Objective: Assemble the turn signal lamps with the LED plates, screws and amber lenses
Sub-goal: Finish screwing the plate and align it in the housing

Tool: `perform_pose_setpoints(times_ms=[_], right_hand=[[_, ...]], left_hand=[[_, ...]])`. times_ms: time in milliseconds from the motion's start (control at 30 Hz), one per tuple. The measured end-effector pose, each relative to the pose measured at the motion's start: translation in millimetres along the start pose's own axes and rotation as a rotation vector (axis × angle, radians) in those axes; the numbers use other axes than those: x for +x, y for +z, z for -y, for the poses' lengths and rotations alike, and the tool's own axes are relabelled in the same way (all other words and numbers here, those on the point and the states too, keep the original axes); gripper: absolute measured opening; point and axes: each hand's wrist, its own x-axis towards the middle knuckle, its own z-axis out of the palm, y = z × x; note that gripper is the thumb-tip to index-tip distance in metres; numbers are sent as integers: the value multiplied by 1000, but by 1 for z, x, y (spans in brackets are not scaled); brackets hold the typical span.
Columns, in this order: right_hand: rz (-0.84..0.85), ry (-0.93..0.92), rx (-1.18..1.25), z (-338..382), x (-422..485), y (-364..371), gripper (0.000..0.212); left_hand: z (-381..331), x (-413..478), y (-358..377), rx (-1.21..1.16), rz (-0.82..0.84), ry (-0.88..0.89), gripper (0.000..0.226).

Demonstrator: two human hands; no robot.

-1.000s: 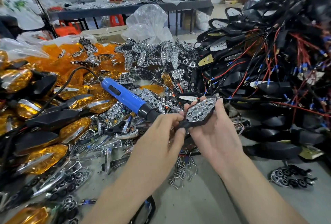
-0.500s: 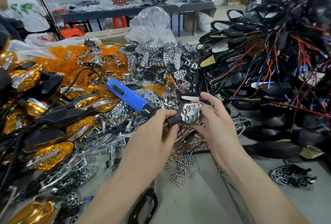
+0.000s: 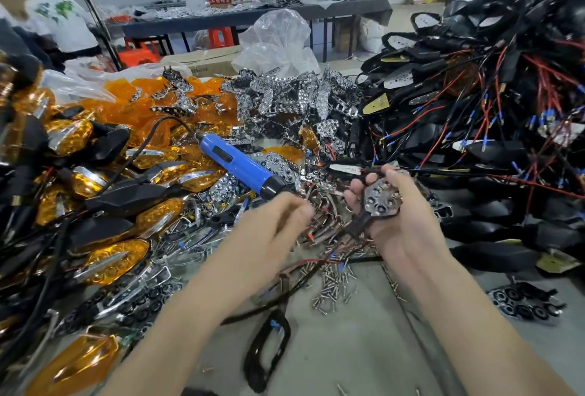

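My right hand (image 3: pixel 408 237) grips a black turn signal lamp (image 3: pixel 361 224) by its body, with a chrome LED plate (image 3: pixel 381 197) seated in it and facing up. Blurred by motion, my left hand (image 3: pixel 275 221) is a short way left of the lamp, just below the black nose of a blue electric screwdriver (image 3: pixel 240 164) that lies on the parts; whether it holds anything is unclear. Loose screws (image 3: pixel 332 284) are scattered on the table below both hands. Amber lenses (image 3: pixel 133 101) are heaped at the back left.
Finished amber lamps (image 3: pixel 117 259) are piled along the left. Chrome LED plates (image 3: pixel 285 94) form a heap behind, and black housings with red and black wires (image 3: pixel 490 110) fill the right. A black ring (image 3: pixel 269 348) and a spare plate (image 3: pixel 522 303) lie near me. A person (image 3: pixel 60 21) stands far left.
My left hand has let go of the lamp's stem and moved left and down. My right hand has turned the lamp and lowered it slightly.
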Motion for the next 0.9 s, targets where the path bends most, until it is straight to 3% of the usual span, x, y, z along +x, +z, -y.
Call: perform_pose_setpoints(times_ms=[67, 167, 433, 500, 633, 767, 900], right_hand=[[-26, 10, 6, 4, 1, -2, 13], [2, -7, -30, 5, 1, -6, 15], [32, -6, -43, 2, 0, -7, 18], [41, 2, -27, 0, 1, -6, 17], [14, 39, 55, -7, 2, -2, 14], [-38, 61, 115, -8, 5, -3, 8], [-69, 32, 158, -7, 8, -4, 10]], left_hand=[[7, -2, -1, 174, 4, -79, 14], [3, -4, 6, 441, 35, -26, 15], [-4, 4, 17, 580, -103, 166, 19], [5, 12, 11, 680, -176, 193, 33], [29, 37, 1, 1031, -42, 222, 60], [39, 62, -14, 1059, 83, 281, 52], [37, 73, -31, 1113, 140, 528, 42]])
